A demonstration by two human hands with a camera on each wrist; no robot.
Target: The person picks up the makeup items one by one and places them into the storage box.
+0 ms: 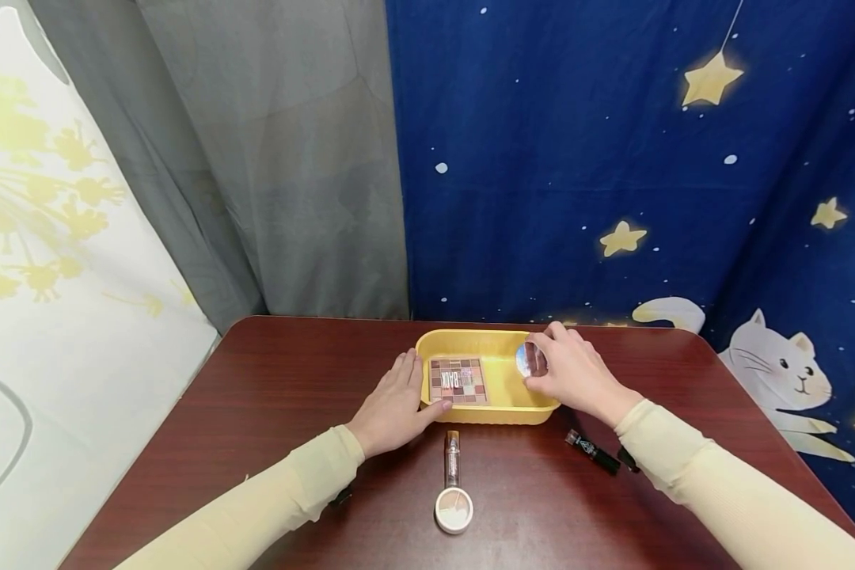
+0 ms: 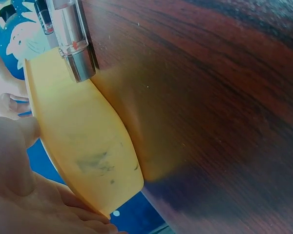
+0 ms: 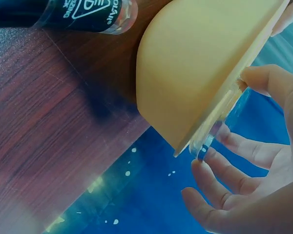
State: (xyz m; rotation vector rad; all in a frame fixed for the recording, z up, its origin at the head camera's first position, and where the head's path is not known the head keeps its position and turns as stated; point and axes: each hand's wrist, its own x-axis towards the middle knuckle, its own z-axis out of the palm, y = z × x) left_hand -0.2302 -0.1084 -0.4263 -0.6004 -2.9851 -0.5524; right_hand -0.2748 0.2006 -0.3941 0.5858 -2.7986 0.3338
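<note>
A yellow plastic basket (image 1: pixel 499 415) sits near the far edge of the table. My left hand (image 1: pixel 395 408) rests on its left end, the fingers straight along the rim and the thumb over the front rim. Inside, at the left, lies a square eyeshadow palette (image 1: pixel 457 381) with a checked lid. My right hand (image 1: pixel 577 372) pinches a round, shiny, clear-edged compact (image 1: pixel 531 360) between thumb and fingertips, over the basket's right end. In the right wrist view, the compact (image 3: pixel 203 146) is tilted beside the rim, its face mostly hidden.
In front of the basket lie a clear tube with a metallic cap (image 1: pixel 452 459) and a round white-rimmed compact (image 1: pixel 454 510). A black stick cosmetic (image 1: pixel 593 453) lies at the right, near another dark item (image 1: pixel 627 459) partly covered by my sleeve. Curtains hang behind the table.
</note>
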